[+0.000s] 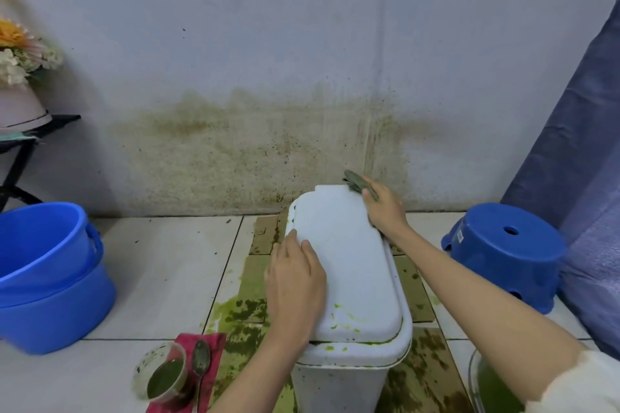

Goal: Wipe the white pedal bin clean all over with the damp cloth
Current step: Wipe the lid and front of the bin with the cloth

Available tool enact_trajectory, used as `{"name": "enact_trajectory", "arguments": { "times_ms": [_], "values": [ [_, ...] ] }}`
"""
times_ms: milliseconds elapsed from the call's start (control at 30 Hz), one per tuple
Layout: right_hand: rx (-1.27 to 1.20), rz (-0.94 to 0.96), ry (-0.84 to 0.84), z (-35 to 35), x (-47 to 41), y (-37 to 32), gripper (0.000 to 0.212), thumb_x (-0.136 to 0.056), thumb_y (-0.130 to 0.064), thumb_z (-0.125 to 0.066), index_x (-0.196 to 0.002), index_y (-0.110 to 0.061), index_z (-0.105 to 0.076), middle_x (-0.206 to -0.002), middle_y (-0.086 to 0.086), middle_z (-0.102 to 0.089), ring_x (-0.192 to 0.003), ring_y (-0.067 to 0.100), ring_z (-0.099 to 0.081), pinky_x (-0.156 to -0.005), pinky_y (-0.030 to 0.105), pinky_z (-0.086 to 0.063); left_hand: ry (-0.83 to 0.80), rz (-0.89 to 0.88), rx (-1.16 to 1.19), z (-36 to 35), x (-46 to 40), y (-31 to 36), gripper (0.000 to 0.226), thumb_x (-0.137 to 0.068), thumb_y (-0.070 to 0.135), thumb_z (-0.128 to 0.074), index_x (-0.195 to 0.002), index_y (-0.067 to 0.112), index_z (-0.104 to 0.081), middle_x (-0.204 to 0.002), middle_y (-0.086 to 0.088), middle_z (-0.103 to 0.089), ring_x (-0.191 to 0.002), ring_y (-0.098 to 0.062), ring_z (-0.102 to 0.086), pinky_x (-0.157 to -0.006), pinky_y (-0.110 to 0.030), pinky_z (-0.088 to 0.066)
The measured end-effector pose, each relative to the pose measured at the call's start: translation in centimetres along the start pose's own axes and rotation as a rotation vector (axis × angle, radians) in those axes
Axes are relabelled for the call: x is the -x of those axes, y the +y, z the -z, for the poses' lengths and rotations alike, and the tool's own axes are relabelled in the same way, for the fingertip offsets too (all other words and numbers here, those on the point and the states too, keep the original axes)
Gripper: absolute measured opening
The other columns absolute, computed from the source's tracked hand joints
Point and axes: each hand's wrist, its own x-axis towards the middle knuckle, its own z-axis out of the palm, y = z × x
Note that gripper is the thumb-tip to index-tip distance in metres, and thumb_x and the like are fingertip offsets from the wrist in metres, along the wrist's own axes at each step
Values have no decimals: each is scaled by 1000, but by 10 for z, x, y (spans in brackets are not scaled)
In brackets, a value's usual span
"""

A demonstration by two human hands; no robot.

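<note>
The white pedal bin stands in the middle on stained cardboard, its lid shut. Green smears dot the near end of the lid and its front rim. My left hand lies flat on the lid's left side, fingers straight. At the lid's far right corner my right hand grips the grey-green damp cloth, which pokes out beyond the fingers. The bin's lower body and pedal are out of view.
Two stacked blue tubs sit at left. An upturned blue stool sits at right beside blue fabric. A cup of green paste and a spoon rest on a red cloth. The stained wall is close behind the bin.
</note>
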Motion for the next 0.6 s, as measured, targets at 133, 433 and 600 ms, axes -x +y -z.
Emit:
{"name": "enact_trajectory", "arguments": {
  "times_ms": [133,433,600],
  "values": [
    [-194,-3,-6,24,70,3,40,-101,-28,-37,-141,-24,-38,-139,-5,-46,-126,10,-42,-107,30,-34,2,-2,24,1,3,0,46,-102,29,-24,-142,12,-37,-142,-3,-46,-131,-20,-39,-105,-35,-32],
    [-411,-175,-45,45,84,-9,42,-103,-26,-32,-144,-22,-27,-131,-7,-39,-124,12,-40,-103,26,-34,15,-27,2,-2,4,0,45,-101,29,-24,-138,10,-44,-140,-4,-49,-129,-21,-43,-104,-37,-36],
    [-357,-220,-1,22,11,-5,44,-103,-27,-28,-144,-13,-22,-141,10,-41,-126,26,-43,-106,38,-35,34,-33,-8,-4,0,-2,43,-101,28,-25,-134,9,-47,-132,-6,-55,-122,-24,-48,-98,-39,-40]
  ]
}}
